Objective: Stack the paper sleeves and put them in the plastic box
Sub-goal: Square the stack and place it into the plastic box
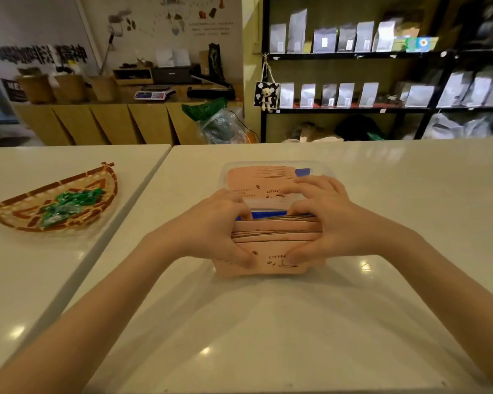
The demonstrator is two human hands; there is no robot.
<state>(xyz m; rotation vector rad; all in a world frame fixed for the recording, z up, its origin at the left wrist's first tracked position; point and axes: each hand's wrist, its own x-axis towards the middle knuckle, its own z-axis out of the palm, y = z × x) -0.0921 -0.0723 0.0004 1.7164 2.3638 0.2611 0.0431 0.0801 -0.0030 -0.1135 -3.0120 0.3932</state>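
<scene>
A stack of pink paper sleeves (pixel 275 237) with dark line drawings and the word "COFFEE" stands on edge at the near side of a clear plastic box (pixel 225 169) on the white table. My left hand (pixel 217 226) grips the stack's left end and my right hand (pixel 325 223) grips its right end, thumbs pressed on the front sleeve. More pink sleeves (pixel 259 179) lie flat in the far part of the box. Something blue (pixel 268 215) shows inside the box behind the stack.
A woven bamboo basket (pixel 17 220) with green-wrapped candies sits on the adjoining table at the left, past a seam between the two tabletops (pixel 143 189). Beyond the table stand a wooden counter and black shelves of bags.
</scene>
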